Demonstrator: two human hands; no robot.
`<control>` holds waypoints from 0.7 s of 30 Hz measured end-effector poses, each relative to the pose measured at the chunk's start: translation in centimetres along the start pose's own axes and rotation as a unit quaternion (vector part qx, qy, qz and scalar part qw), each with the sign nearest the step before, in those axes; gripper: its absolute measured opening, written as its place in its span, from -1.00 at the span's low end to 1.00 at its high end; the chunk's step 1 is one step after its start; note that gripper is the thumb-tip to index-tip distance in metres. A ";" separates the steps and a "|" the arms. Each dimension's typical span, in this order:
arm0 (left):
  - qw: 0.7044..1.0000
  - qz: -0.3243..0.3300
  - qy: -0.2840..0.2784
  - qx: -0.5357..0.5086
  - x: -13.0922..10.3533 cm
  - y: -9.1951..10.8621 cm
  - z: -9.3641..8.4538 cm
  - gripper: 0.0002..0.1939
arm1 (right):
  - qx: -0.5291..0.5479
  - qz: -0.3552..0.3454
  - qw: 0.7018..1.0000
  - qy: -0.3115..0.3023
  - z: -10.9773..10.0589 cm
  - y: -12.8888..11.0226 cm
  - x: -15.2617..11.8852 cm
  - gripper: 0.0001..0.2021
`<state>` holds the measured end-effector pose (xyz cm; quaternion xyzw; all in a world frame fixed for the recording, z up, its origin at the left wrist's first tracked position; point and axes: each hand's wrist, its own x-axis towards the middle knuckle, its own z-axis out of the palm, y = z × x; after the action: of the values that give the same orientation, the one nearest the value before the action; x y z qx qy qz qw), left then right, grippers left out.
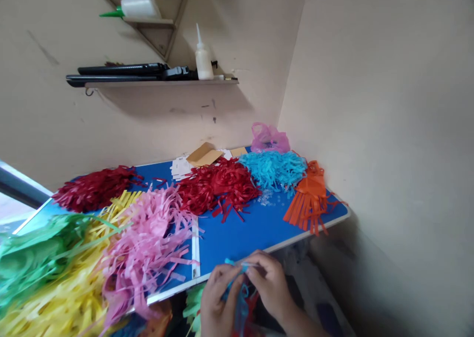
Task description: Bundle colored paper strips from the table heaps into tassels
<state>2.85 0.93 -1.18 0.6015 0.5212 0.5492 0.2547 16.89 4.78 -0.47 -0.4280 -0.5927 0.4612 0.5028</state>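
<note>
At the front edge of the blue table, my left hand [221, 297] pinches a light blue fringed paper piece [241, 307] whose strips hang down below the fingers. My right hand [267, 283] meets it at the top of that piece, thumb and fingers closed together. A small pale, clear sliver shows at the right fingertips, too small to name. Both hands are in front of the table edge. Nearest to them on the table lies a pile of pink fringed paper [159, 228], off to the left.
Fringed paper piles cover the blue table [229, 238]: dark red [222, 184], light blue [274, 169], orange [307, 198], yellow [66, 287] and green [40, 258]. Behind them lie a brown envelope [204, 154] and a pink plastic bag [269, 138]. A wall shelf [159, 84] holds a glue bottle [203, 63].
</note>
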 end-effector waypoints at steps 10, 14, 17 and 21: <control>0.924 -0.294 -0.095 -0.224 0.2 -1.0 -0.7 -0.68 | 0.002 0.106 0.989 -0.099 -1.2 0.3 -0.1 -0.73; 0.861 -0.364 -0.074 -0.347 0.4 -1.2 -0.7 -0.61 | -0.055 0.065 0.993 -0.077 -1.3 -0.3 -0.6 -0.64; 0.851 -0.365 -0.057 -0.373 0.3 -1.2 -0.6 -0.63 | -0.094 0.031 0.994 -0.035 -0.9 -0.3 -0.8 -0.67; 0.851 -0.360 -0.052 -0.379 0.3 -0.8 -0.4 -0.66 | -0.131 0.002 0.991 -0.028 -0.3 0.0 -0.7 -0.69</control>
<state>2.17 1.39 -1.68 0.2564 0.4390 0.5417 0.6694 17.25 4.10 -0.55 -0.4783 -0.6609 0.3926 0.4246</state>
